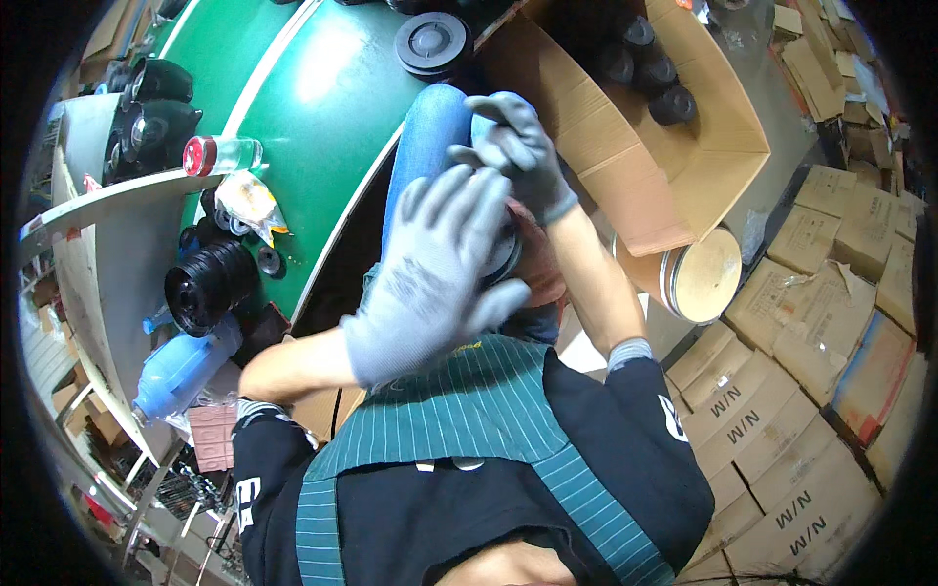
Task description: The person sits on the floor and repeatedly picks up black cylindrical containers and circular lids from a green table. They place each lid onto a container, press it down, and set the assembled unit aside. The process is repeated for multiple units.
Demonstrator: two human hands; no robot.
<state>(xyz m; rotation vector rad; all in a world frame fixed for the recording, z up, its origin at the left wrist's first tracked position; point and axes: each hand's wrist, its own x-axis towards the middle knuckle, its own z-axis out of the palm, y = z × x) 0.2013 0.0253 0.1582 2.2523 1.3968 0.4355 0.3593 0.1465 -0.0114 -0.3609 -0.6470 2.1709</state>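
Both hands wear grey knit gloves and are raised over my lap. My left hand (420,278) is open, its back showing and the thumb spread to the right. Just beyond it, my right hand (518,151) is also open, its fingers pointing left with nothing visible in them. The fingertips overlap in view; whether they touch I cannot tell. A dark round part (504,252) lies in my lap, mostly hidden behind my left hand. Next to it is a reddish-brown cloth (537,259).
On the green table (322,127) are black round discs (433,45), a red-lidded clear jar (230,155) and stacked black rings (210,288). A blue bottle (186,371) sits at left. At right, an open cardboard box (718,146) holds black parts (672,105), beside a drum (705,275) and stacked cartons (782,430).
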